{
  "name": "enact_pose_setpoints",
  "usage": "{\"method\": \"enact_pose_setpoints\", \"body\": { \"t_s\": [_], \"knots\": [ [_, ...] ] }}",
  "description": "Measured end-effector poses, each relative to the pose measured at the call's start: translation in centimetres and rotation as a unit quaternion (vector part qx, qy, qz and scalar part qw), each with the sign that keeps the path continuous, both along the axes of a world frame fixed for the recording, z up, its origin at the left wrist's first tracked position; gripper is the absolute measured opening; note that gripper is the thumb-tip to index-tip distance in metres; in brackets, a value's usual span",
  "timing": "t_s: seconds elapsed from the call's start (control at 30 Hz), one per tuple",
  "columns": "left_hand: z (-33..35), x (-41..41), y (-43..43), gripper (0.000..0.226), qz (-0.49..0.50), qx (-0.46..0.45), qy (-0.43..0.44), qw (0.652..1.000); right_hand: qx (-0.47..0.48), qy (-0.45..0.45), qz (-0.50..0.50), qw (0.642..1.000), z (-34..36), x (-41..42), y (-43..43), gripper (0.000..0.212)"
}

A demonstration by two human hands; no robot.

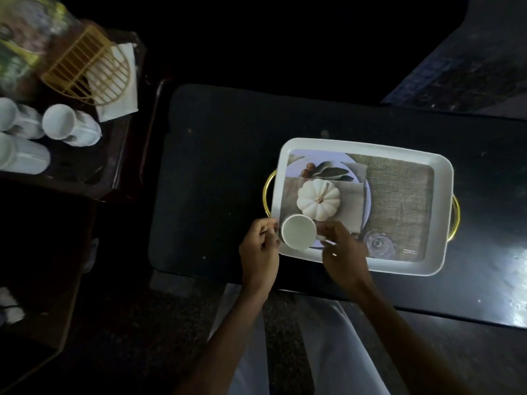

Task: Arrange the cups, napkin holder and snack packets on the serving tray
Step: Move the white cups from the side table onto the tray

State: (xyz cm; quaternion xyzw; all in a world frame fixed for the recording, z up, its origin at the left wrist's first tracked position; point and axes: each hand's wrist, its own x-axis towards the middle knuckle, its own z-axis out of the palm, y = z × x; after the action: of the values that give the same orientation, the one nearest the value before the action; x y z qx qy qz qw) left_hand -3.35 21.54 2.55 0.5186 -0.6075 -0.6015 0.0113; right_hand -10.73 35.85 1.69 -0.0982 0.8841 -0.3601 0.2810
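A white serving tray (439, 166) with gold handles and a printed pumpkin picture lies on the dark table. One white cup (299, 231) stands upright in its near left corner. My left hand (260, 249) touches the cup's left side at the tray's edge. My right hand (343, 252) holds the cup's right side with fingers curled at its handle. On the side table at the left lie three more white cups (61, 124) on their sides, a gold wire napkin holder (91, 67) with white napkins, and blurred snack packets (20, 38).
The dark table (216, 155) extends around the tray, with a glossy stretch at the right. The brown side table (94, 172) stands to the left across a dark gap. My light trousers show below the table edge.
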Motion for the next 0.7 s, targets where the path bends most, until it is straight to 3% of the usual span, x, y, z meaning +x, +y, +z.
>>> {"method": "enact_pose_setpoints", "body": {
  "t_s": [0.1, 0.23, 0.53, 0.7],
  "knots": [
    [0.8, 0.4, -1.1, 0.022, 0.059, 0.031, 0.035, 0.997, -0.009, -0.009, -0.013, 1.0, 1.0, -0.7, 0.3, 0.058],
    [2.5, 1.2, -3.6, 0.018, 0.115, 0.058, 0.09, 0.988, -0.05, -0.015, -0.052, 0.997, 2.8, -1.0, -1.0, 0.062],
    [6.2, 4.7, -12.3, 0.023, 0.164, -0.034, 0.11, 0.98, -0.109, 0.034, -0.011, 0.993, 4.7, 0.4, -10.8, 0.03],
    [7.2, 7.0, -19.5, 0.024, 0.192, -0.104, 0.117, 0.969, -0.131, 0.008, 0.025, 0.991, 4.4, 1.8, -19.0, 0.029]
  ]
}}
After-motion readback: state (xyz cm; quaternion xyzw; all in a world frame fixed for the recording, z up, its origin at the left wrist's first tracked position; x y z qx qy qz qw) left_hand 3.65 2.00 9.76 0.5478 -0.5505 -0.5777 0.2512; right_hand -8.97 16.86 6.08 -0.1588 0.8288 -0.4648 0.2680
